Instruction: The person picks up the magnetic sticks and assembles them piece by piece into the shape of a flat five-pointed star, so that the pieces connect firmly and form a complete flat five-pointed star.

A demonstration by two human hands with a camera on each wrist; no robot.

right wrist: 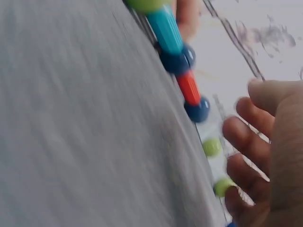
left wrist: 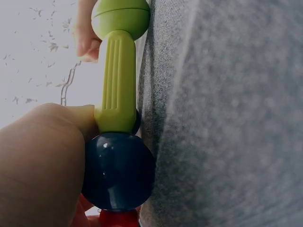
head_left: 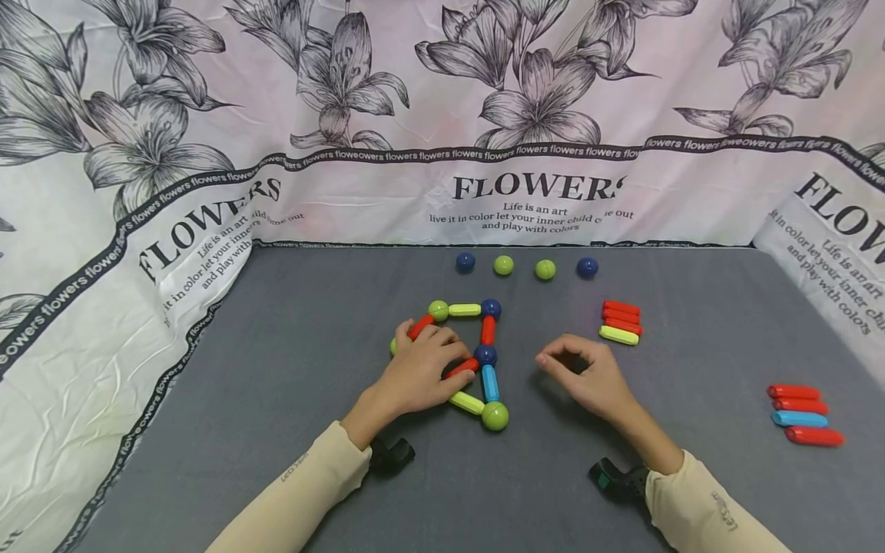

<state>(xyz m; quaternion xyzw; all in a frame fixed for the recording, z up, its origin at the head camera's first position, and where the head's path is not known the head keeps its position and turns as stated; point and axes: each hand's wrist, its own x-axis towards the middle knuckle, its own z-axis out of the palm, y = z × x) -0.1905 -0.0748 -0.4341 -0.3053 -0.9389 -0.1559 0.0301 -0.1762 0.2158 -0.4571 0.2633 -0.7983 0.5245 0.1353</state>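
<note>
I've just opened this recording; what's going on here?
A person is handling a frame of coloured rods and balls on a grey table. The left hand lies over the frame's left side, with a red rod between its thumb and fingers. The right hand hovers beside the frame, holding nothing visible. Four loose balls stand in a row beyond the frame, and two groups of loose rods, one nearer and one farther, lie to the right.

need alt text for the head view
A person's left grip holds a joined shape of coloured rods and balls on a grey surface; the right grip, empty, is beside it. Four loose balls lie beyond, loose rods to the right.
</note>
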